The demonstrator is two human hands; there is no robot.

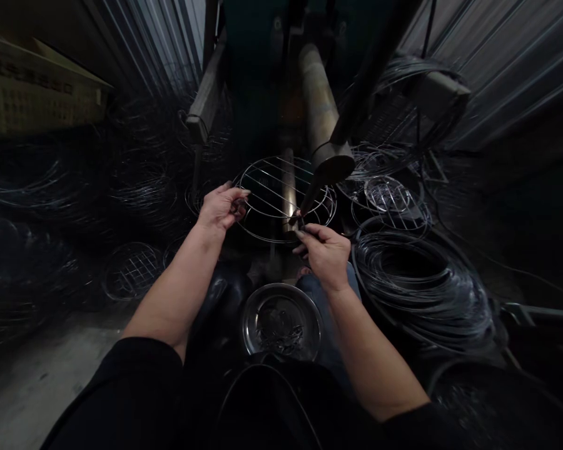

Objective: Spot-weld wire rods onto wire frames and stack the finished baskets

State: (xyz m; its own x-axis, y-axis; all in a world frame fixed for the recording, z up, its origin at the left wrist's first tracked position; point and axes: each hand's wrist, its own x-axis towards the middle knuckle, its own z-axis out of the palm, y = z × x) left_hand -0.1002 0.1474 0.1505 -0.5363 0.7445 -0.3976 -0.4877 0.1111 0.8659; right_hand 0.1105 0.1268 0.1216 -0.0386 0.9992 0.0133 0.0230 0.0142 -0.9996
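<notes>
A round wire rack (268, 205) with parallel bars lies roughly level in front of me, around the lower metal cylinder of a machine. My left hand (224, 205) is closed on the rack's left rim, thumb and fingers pinched together. At the rack's near right side, my right hand (326, 247) pinches something small beside the machine's tip (304, 209); what it holds is too dark to make out. Above the rack, a thick upper cylinder (321, 100) slants down toward me. On my lap sits a shiny metal bowl (248, 325) with small bent wire pieces inside.
A large coil of wire (417, 294) lies at the right. Behind it, more wire racks (394, 200) are piled up. Dark stacks of wire rings fill the left, with another grid rack (134, 272) low down. A yellow carton (37, 94) stands at upper left.
</notes>
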